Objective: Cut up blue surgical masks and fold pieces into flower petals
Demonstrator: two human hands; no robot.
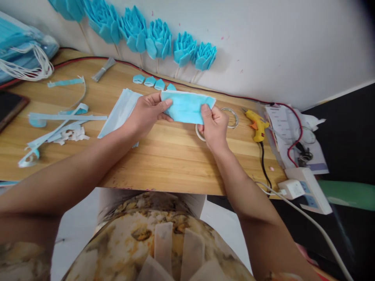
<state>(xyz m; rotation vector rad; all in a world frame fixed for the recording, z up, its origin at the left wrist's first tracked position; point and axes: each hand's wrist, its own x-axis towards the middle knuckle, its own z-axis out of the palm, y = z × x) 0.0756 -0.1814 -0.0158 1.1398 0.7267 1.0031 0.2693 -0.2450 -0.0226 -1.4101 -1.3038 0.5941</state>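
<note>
A light-blue face mask point(186, 107) is stretched flat between my two hands above the table. My left hand point(149, 111) pinches its left end, thumb on the front. At the opposite end, my right hand point(215, 123) grips the edge with the thumb pressed on top. Beneath my left wrist lies a stack of pale blue mask sheets point(118, 111). Several small folded blue petals point(150, 81) sit in a row just behind the mask. One tape roll point(231, 118) rests right of my right hand; another ring point(199, 132) is partly hidden by that hand.
Several blue flowers on sticks point(159, 39) lean along the wall. Blue cut strips point(67, 121) litter the left side, near a phone-like dark object point(10, 109) and bagged masks point(23, 50). At right are a yellow glue gun point(256, 125), papers point(281, 128) and a power strip point(310, 191).
</note>
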